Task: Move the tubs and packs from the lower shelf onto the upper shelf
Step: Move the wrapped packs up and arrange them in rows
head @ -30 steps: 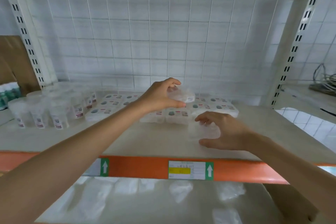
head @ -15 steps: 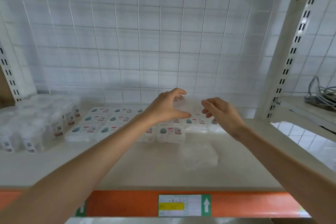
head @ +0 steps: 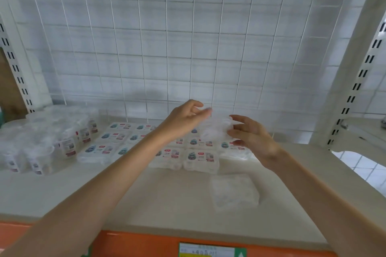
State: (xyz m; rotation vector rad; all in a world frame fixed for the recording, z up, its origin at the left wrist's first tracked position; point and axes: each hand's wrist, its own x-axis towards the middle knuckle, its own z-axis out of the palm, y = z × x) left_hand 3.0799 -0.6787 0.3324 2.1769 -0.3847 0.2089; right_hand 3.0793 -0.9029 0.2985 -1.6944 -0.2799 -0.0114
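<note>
- Holding the clear pack (head: 217, 129) over the labelled packs (head: 200, 156), likely for stacking there.
- Pinching its top corner with the left hand (head: 183, 117), gripping its side with the right hand (head: 252, 137), for steadiness.
- Leaving a second pack (head: 234, 192) lying apart, nearer the upper shelf (head: 146, 198) edge.

The front strip of the upper shelf (head: 146, 200) lies bare from its left end to the middle, giving open room to reach in. At front right a loose clear pack (head: 234, 191) lies in the way. Behind, rows of labelled packs (head: 200, 157) fill the middle, and clustered tubs (head: 52, 142) block the left rear. The wire grid (head: 167, 48) closes the back; a slotted upright (head: 355, 81) bounds the right. Above the rows, the left hand (head: 183, 118), right hand (head: 253, 139) and held pack (head: 217, 129) take up the air.
</note>
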